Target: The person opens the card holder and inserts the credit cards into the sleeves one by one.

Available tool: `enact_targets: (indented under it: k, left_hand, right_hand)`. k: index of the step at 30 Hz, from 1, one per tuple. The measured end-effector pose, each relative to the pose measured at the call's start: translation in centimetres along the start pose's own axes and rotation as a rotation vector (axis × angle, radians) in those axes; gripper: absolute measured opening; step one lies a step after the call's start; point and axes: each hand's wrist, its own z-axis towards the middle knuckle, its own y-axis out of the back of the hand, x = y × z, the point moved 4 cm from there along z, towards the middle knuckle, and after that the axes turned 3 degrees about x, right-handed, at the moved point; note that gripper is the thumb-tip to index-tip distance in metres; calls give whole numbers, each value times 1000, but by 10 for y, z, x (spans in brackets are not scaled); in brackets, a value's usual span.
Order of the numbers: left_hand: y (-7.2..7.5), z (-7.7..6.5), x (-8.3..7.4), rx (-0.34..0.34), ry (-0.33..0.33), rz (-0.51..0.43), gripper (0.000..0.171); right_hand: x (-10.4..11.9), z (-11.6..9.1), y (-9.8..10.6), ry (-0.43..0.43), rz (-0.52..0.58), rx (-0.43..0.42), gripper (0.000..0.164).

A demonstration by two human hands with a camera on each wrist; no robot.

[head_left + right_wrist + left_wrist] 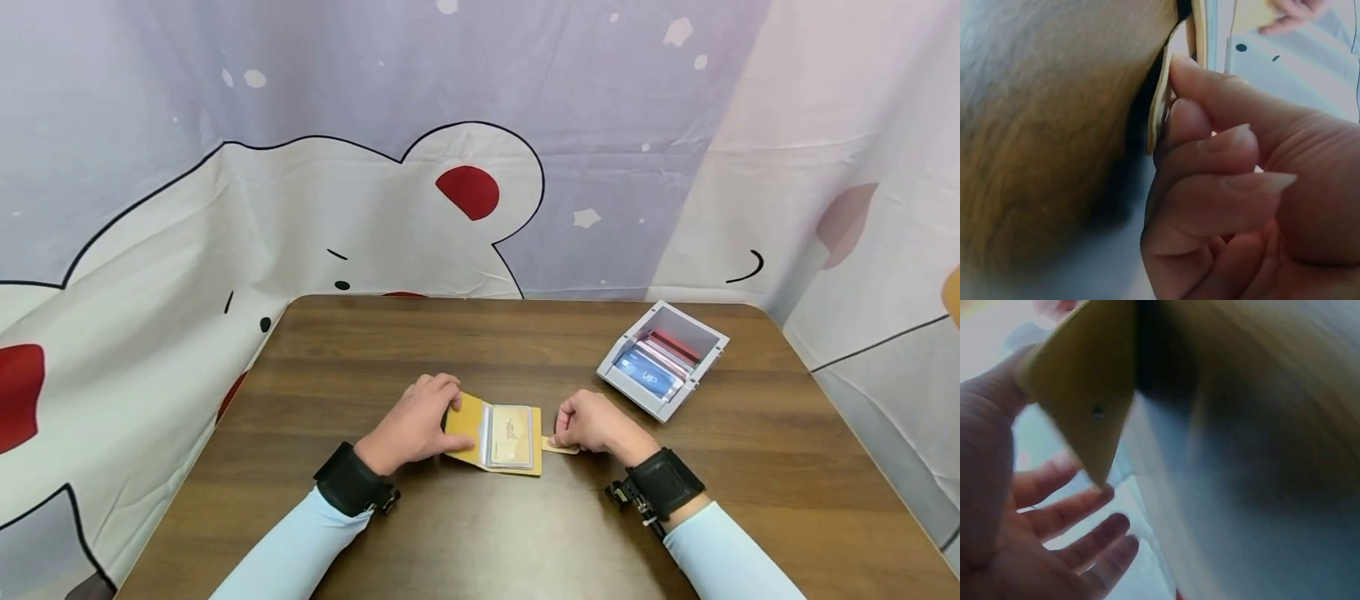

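A yellow card holder [468, 421] lies opened out on the table, a pale yellow card [512, 435] showing in its clear sleeve on the right side. My left hand [422, 422] holds the left cover, thumb on the inner face and fingers at the far edge. In the left wrist view that cover [1088, 381] stands tilted, with a small metal snap on it. From the holder's right edge runs a closing strap [561, 448]; my right hand [592, 423] pinches it between thumb and forefinger. The right wrist view shows the strap [1160, 103] edge-on, other fingers curled in.
A grey tray [639, 403] stands at the back right of the wooden table [480, 542]; it contains a blue VIP card [647, 373] and several other cards, some red. A printed curtain [360, 217] hangs behind the table.
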Motion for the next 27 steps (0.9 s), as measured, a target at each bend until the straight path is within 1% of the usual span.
enact_targets:
  k: [2, 5, 9, 11, 12, 14, 17, 20, 23, 27]
  left_hand:
    - [-4, -2, 6, 34, -13, 64, 53]
    - [-10, -3, 8, 96, -61, 90, 47]
    - [-16, 3, -2, 179, -176, 58, 30]
    - [-19, 8, -9, 207, -216, 65, 26]
    - [-21, 11, -12, 214, -226, 76, 28]
    - [-24, 17, -18, 210, -223, 103, 39]
    - [-28, 24, -25, 186, -190, 136, 64]
    - [-33, 28, -31, 166, -190, 138, 88]
    - [-38, 29, -36, 159, -236, 122, 99]
    - [-41, 30, -39, 141, -279, 95, 102]
  right_hand:
    - [-2, 0, 0, -12, 31, 16, 29]
    - [-5, 1, 0, -20, 67, 33, 28]
    - [-8, 2, -1, -19, 95, 45, 27]
    - [-9, 3, -2, -18, 109, 50, 26]
    - [-9, 4, -3, -14, 116, 54, 26]
    - [-10, 4, -3, -6, 129, 58, 24]
    - [-11, 4, -4, 10, 150, 68, 23]
    - [-12, 4, -5, 28, 165, 75, 21]
    - [-12, 4, -6, 39, 169, 82, 20]
    - [-12, 5, -4, 45, 167, 85, 20]
